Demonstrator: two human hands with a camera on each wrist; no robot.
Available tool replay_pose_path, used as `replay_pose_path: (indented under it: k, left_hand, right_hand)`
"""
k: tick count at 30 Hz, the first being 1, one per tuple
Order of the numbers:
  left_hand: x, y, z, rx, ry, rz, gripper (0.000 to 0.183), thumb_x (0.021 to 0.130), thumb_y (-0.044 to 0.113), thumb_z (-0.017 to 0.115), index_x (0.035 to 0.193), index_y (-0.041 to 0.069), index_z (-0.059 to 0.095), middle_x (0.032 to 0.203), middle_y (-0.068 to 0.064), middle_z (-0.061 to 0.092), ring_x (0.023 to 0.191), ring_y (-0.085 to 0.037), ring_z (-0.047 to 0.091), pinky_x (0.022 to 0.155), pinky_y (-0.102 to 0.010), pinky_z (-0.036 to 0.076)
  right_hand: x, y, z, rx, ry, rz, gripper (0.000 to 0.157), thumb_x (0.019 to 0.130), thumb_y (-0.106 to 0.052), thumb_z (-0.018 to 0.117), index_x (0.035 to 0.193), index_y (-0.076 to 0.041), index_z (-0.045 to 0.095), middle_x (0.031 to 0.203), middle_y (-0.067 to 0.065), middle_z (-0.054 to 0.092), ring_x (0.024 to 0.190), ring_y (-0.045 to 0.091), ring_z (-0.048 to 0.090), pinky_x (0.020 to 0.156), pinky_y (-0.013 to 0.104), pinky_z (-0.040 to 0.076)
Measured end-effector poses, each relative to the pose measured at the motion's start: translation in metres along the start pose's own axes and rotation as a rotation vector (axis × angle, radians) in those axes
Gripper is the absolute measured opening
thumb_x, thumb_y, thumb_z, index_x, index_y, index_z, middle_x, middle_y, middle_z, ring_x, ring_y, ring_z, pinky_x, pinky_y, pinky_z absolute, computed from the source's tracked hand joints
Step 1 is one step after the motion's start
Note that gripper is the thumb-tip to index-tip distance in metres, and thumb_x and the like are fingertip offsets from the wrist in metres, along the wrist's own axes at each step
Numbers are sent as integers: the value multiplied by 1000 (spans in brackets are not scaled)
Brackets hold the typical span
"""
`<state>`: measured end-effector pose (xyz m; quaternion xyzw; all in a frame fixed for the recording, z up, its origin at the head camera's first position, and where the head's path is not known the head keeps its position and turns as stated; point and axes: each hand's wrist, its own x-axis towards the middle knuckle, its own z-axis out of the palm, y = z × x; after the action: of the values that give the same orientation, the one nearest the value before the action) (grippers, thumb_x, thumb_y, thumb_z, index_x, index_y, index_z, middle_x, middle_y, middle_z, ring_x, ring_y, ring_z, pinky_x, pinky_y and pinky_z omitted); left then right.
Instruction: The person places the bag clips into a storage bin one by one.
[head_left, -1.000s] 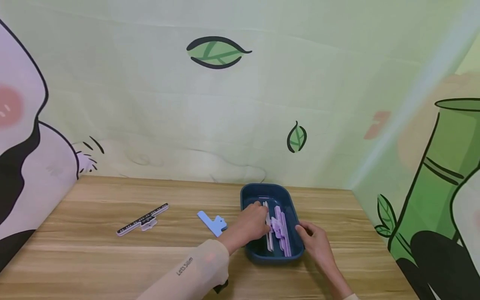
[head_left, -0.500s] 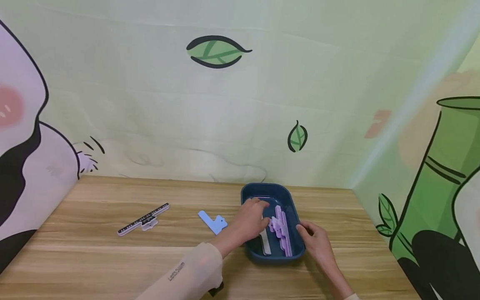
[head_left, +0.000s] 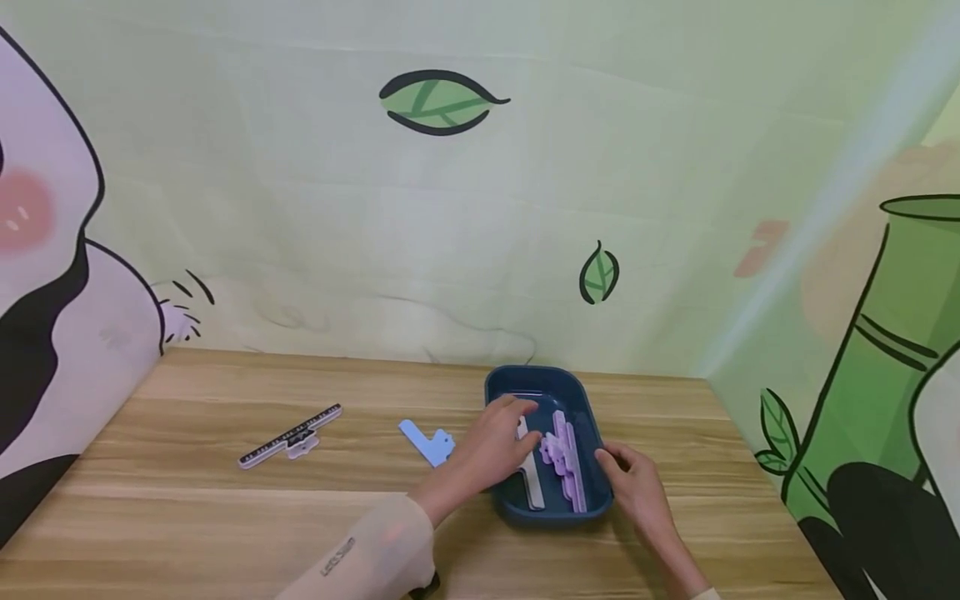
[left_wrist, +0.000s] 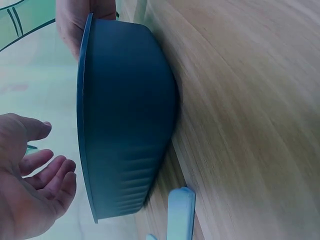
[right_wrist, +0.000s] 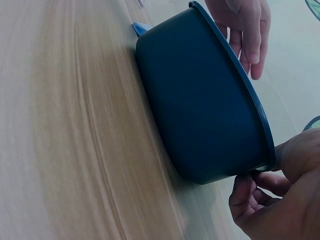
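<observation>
My left hand (head_left: pixel 497 443) hovers over the left side of a dark blue plastic bin (head_left: pixel 534 377), its fingers and thumb spread and holding nothing. Partly hidden beneath it, a long white-grey clip (head_left: pixel 533 488) lies in the bin. To the right of that, purple long-bar clips (head_left: pixel 567 467) lie side by side. At the bin's right rim, my right hand (head_left: pixel 637 483) pinches the edge between thumb and fingers. The right wrist view shows this right hand (right_wrist: pixel 285 190) with its thumb at the rim and fingers curled under it.
Left of the bin, a light blue clip (head_left: pixel 427 443) lies on the wooden table (head_left: pixel 187 533), partly behind the left forearm. Farther left rests a black-and-white clip with a keyboard pattern (head_left: pixel 292 435). A printed cloth backdrop (head_left: pixel 300 208) rises behind the table.
My left hand has let go of the white-grey clip, which now lies flatter at the bin's left side. The hand has shifted slightly left and its fingers have spread. The right hand stays at the rim.
</observation>
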<state>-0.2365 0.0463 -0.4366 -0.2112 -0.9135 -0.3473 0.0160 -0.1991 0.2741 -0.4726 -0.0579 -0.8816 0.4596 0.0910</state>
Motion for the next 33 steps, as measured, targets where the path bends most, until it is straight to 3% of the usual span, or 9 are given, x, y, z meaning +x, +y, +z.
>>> replay_pose_path:
  k: [7, 10, 21, 29, 33]
  left_hand:
    - [-9, -9, -10, -58, 31, -1, 44, 101, 26, 69, 140, 8, 62, 139, -11, 60, 124, -25, 60, 102, -42, 52]
    - [-11, -14, -13, -76, 50, 5, 43, 100, 24, 70, 139, 6, 62, 135, -11, 62, 116, -24, 63, 97, -39, 56]
    - [-23, -30, -28, -117, 90, -60, 42, 100, 20, 71, 139, 5, 63, 133, -11, 63, 113, -24, 64, 91, -38, 58]
    - [-34, -50, -36, -97, 192, -13, 37, 97, 13, 73, 130, 1, 67, 120, -12, 68, 105, -26, 66, 88, -41, 57]
    - [-42, -61, -41, -95, 216, -24, 36, 96, 13, 74, 129, -1, 67, 119, -13, 68, 105, -27, 66, 89, -44, 56]
  right_hand:
    - [0, 1, 0, -4, -6, 5, 29, 103, -12, 63, 121, 11, 69, 113, 20, 72, 99, 25, 63, 81, 26, 51]
    - [0, 0, -1, -3, -10, 10, 30, 104, -13, 63, 122, 11, 69, 114, 21, 71, 101, 26, 64, 81, 26, 51]
    - [-1, -1, -1, -10, -20, 22, 32, 104, -13, 61, 124, 11, 67, 116, 22, 71, 104, 28, 64, 83, 28, 52]
    - [0, 0, 0, -12, -18, 24, 31, 104, -12, 61, 124, 10, 68, 116, 22, 71, 103, 28, 63, 83, 28, 51]
    - [-1, 1, 0, -12, -20, 31, 32, 104, -13, 61, 125, 10, 67, 118, 23, 70, 105, 29, 63, 85, 28, 51]
